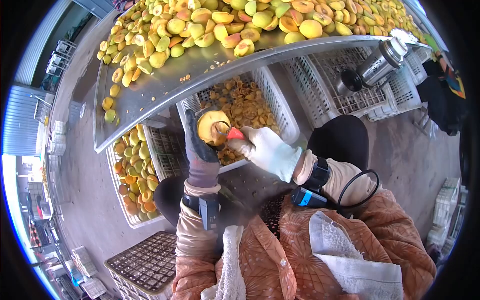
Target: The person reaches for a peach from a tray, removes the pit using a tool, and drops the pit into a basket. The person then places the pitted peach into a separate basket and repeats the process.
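Observation:
My left hand (200, 156), in a dark-palmed glove, grips a yellow peach half (209, 125) with its cut face turned up toward me. The white-gloved right hand (267, 150) is closed around the red handle of a pitting tool (235, 134). Its curved metal loop sits at the brown hollow in the middle of the peach. Both hands are held over a white crate (286, 112) strewn with brownish-yellow peach scraps (245, 102).
Halved peaches (260, 22) are heaped on a metal table (165, 80) ahead. Another crate of peach halves (137, 175) stands at the left, near an upturned crate (142, 260). A steel flask (382, 60) and its dark cup (348, 81) rest on crates at the right.

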The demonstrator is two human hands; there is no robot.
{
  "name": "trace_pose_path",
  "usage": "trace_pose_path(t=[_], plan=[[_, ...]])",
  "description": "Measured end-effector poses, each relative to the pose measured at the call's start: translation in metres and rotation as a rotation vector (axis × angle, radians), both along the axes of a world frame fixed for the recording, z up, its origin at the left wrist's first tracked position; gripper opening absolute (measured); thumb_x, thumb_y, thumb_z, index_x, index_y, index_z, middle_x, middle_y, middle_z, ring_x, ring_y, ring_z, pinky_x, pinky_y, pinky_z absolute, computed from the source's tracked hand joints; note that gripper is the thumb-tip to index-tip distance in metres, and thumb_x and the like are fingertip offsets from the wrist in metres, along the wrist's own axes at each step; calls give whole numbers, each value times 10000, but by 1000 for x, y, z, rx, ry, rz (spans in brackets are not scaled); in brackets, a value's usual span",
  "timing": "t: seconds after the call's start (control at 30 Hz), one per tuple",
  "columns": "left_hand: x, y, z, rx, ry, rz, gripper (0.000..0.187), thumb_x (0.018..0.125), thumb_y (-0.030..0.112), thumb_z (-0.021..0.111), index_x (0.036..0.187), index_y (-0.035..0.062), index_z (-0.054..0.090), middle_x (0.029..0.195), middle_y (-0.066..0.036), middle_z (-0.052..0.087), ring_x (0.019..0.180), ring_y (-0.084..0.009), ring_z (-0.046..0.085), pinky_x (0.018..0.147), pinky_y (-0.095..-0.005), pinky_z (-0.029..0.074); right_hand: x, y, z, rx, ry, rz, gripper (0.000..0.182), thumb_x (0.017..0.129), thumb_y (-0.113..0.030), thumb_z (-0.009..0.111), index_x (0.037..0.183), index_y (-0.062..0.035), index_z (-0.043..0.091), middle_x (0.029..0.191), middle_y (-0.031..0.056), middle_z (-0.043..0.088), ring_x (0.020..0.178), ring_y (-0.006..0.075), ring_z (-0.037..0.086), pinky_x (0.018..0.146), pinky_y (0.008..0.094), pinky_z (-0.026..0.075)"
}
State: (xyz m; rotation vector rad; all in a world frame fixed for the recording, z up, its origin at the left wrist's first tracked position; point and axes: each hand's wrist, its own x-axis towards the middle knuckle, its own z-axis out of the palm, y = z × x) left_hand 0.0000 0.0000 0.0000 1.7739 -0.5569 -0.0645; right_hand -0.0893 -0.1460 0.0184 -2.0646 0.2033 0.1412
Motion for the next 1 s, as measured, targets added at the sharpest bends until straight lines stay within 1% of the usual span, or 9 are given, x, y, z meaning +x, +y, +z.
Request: trace_pose_path(t=[0.2, 0.27, 0.5, 0.57, 0.6, 0.63, 0.7, 0.83, 1.0], plan=[[-5, -16, -11, -581, 467, 29, 421, 1003, 347, 400, 1185, -24, 484, 1088, -119, 594, 976, -194, 574, 931, -327, 443, -3, 9, -19, 173, -120, -104, 364, 930, -332, 543, 1033, 12, 605, 888, 241, 637, 889, 388, 626, 721, 396, 468], [-6, -22, -15, -744, 595, 253, 477, 1021, 377, 309, 1159, -38, 501, 1057, -121, 606, 967, -185, 573, 907, -310, 451, -1, 10, -25, 178, -138, -60, 370, 936, -321, 534, 1049, 24, 603, 898, 236, 642, 901, 378, 628, 752, 378, 469], [-10, -18, -17, -357, 324, 191, 447, 1019, 350, 324, 1199, -30, 476, 1053, -125, 606, 954, -199, 575, 890, -318, 462, 9, 10, -18, 315, 23, 48, 395, 945, -338, 523, 1069, 28, 601, 903, 202, 656, 910, 273, 640, 796, 350, 457], [-6, -23, -17, -409, 342, 294, 544, 980, 467, 366, 1087, -21, 583, 1029, -115, 609, 885, -199, 592, 805, -321, 498, 8, 11, -23, 392, 41, 88, 424, 945, -366, 521, 1065, 33, 601, 891, 181, 659, 891, 222, 626, 797, 337, 453], [-1, -23, -25, -70, -12, 499, 583, 986, 476, 337, 990, -34, 620, 1010, -125, 624, 843, -213, 609, 772, -320, 511, 12, 16, -31, 413, 14, 88, 474, 943, -420, 512, 1050, 32, 605, 871, 151, 659, 854, 196, 602, 780, 332, 449], [3, -18, -31, -67, -4, 500, 583, 986, 476, 337, 990, -34, 620, 1010, -125, 624, 843, -213, 609, 772, -320, 511, 10, 15, -36, 415, 22, 87, 474, 943, -420, 512, 1050, 32, 605, 871, 151, 659, 854, 196, 602, 780, 332, 449], [7, -9, -22, -373, 380, 167, 693, 998, 497, 207, 925, -54, 621, 839, -153, 660, 776, -232, 631, 774, -307, 499, 6, 9, -36, 321, 170, 191, 510, 943, -466, 494, 1022, 25, 609, 829, 107, 647, 821, 164, 574, 757, 327, 447], [4, -1, -9, -212, 209, -13, 743, 973, 567, 202, 869, -53, 599, 803, -153, 656, 735, -233, 630, 743, -284, 498, 0, 7, -27, 421, 205, 323, 528, 943, -491, 480, 993, 18, 612, 784, 76, 617, 780, 142, 537, 731, 322, 440], [11, -8, -16, -306, 149, 15, 733, 980, 538, 197, 842, -54, 608, 767, -148, 649, 704, -226, 631, 711, -295, 507, 1, 15, -36, 434, -86, 274, 559, 940, -524, 459, 968, 16, 600, 751, 61, 589, 722, 142, 487, 697, 327, 432]])
